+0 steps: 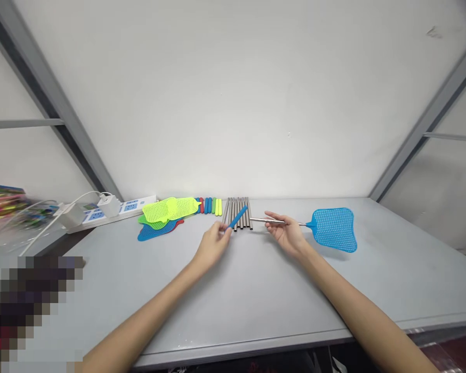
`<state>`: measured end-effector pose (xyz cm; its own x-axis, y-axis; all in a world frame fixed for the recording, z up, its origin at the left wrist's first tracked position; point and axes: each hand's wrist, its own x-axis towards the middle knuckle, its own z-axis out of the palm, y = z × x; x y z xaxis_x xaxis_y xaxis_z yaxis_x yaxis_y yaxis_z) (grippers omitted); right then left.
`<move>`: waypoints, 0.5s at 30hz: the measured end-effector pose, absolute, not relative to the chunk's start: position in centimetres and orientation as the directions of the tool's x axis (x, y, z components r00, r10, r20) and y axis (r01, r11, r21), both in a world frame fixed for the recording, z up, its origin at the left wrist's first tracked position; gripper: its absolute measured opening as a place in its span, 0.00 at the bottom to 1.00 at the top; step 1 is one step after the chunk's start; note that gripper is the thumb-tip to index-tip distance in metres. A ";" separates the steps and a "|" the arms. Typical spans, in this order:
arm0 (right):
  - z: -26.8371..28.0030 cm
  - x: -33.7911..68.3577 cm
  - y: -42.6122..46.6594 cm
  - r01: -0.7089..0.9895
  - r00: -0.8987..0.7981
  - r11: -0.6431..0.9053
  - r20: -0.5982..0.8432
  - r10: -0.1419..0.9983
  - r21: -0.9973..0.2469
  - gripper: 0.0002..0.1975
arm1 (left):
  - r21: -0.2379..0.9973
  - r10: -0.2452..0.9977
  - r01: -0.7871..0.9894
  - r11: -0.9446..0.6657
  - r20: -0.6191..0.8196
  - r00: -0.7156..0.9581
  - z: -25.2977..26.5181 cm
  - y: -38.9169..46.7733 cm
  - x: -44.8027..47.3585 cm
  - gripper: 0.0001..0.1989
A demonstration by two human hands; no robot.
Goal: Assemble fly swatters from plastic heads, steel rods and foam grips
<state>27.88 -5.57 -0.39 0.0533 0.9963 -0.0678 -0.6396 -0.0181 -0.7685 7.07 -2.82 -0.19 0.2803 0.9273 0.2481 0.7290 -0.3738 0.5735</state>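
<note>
Between the fingertips of my left hand (213,241) is a blue handle grip (238,217), tilted up to the right. My right hand (287,234) holds a fly swatter by its metal rod (259,220), thumb and fingers around the shaft. The swatter's blue mesh head (334,229) points right, and the rod's bare end points left toward the blue grip, apart from it. Behind my left hand lies a row of several metal rods (236,207). Left of them several coloured handle grips (208,205) lie side by side. Yellow, green, blue and red swatter heads (166,211) overlap further left.
A white power strip (140,203) with plugged-in chargers and cables lies at the back left of the grey table (233,300). Colourful packaged items (3,203) sit at the far left. A white wall (236,103) stands behind; the front left corner is pixelated.
</note>
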 end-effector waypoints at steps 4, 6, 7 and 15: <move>-0.3 27.9 -5.6 -0.689 0.014 -0.110 -0.164 0.986 -0.716 0.14 | 0.879 0.954 0.414 -0.237 0.131 0.268 -2.1 -4.5 6.7 0.11; -0.6 28.0 -5.5 -0.667 -0.003 -0.131 -0.173 0.985 -0.733 0.16 | 0.912 0.953 0.344 -0.224 0.132 0.273 -2.4 -4.3 7.1 0.12; -0.7 28.0 -5.5 -0.654 -0.009 -0.136 -0.172 0.985 -0.744 0.16 | 0.921 0.951 0.317 -0.227 0.140 0.274 -2.5 -4.2 7.2 0.12; -1.1 28.3 -5.1 -0.562 0.127 -0.044 -0.138 0.982 -0.826 0.16 | 0.953 0.949 0.227 -0.203 0.135 0.284 -3.1 -3.9 7.4 0.17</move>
